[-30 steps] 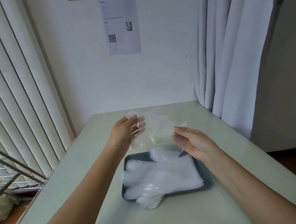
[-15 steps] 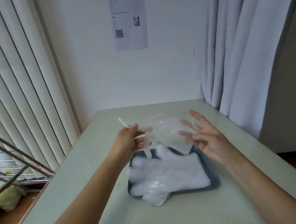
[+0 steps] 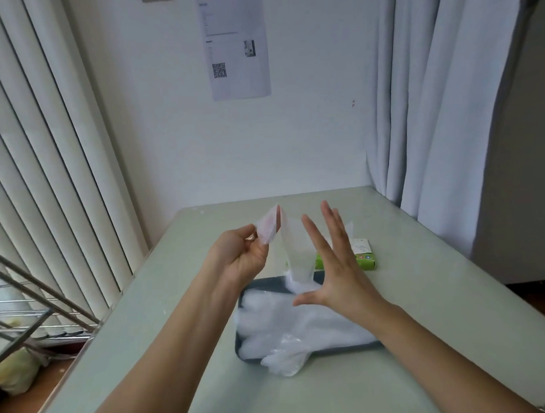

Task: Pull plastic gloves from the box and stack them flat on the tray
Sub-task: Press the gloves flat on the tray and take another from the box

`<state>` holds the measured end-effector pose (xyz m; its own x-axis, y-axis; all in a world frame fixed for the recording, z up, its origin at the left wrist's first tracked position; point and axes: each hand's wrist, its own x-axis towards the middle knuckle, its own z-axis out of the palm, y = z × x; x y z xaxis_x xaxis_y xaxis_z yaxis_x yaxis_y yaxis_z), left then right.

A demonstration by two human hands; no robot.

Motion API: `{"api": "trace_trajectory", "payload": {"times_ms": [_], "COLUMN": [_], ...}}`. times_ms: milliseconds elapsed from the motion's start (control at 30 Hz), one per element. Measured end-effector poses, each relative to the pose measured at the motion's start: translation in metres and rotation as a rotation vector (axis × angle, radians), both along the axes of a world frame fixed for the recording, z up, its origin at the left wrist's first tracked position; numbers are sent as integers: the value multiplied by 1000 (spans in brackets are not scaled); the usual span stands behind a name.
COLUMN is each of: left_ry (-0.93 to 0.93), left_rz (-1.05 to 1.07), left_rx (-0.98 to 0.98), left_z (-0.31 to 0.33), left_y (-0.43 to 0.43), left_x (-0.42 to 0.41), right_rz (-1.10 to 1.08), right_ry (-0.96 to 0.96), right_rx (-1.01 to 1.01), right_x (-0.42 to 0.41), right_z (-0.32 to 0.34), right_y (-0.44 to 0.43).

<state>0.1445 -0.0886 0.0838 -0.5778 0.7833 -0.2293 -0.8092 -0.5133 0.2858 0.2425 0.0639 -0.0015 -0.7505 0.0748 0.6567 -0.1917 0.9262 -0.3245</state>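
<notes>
My left hand [image 3: 244, 256] pinches the top edge of a clear plastic glove [image 3: 294, 253], which hangs down toward the dark tray [image 3: 263, 285]. A stack of clear gloves [image 3: 297, 326] lies flat on the tray, with one glove's fingers drooping over the near rim. My right hand [image 3: 334, 266] is held up beside the hanging glove with fingers straight and spread, and holds nothing. The green and white glove box [image 3: 362, 253] lies on the table behind my right hand, partly hidden by it.
The pale green table [image 3: 429, 292] runs to the white wall. Vertical blinds hang at the left and a white curtain [image 3: 434, 100] at the right. A metal rack [image 3: 18, 305] stands left of the table.
My left hand has lifted the glove higher, so it now hangs lengthwise. My right hand has let go of the glove's other edge and opened flat. The view tilted up, bringing the box into sight.
</notes>
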Motion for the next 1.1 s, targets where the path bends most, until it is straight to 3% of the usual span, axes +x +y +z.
{"api": "trace_trajectory", "payload": {"times_ms": [233, 300, 400, 433, 533, 633, 700, 767, 867, 967, 1100], "left_ry": [-53, -26, 82, 200, 799, 1281, 1429, 1436, 1316, 1223, 1156], "left_rz": [-36, 5, 80, 108, 205, 137, 4, -104, -214, -311, -371], "left_rx": [105, 64, -124, -262, -695, -787, -760, -723, -653, -657, -584], "left_z": [12, 15, 11, 7, -3, -10, -16, -23, -40, -56, -65], "left_y": [-1, -4, -13, -16, -23, -25, -22, -15, -1, 14, 33], "left_x": [12, 11, -1, -7, -16, -20, -23, -26, -34, -34, -33], "right_rz": [133, 158, 146, 155, 176, 207, 214, 236, 244, 305, 407], "right_ry": [366, 300, 23, -74, -346, -512, -584, -638, -658, -698, -723], "right_rx": [-379, -556, -781, -829, -895, -979, -1003, -1022, -988, -1076, -1081], "right_x": [-5, -1, 3, 5, 11, 14, 16, 18, 18, 20, 20], "right_z": [31, 56, 96, 109, 141, 158, 163, 163, 156, 150, 149], "right_y": [-26, -24, -8, -1, 16, 25, 28, 34, 48, 57, 60]}}
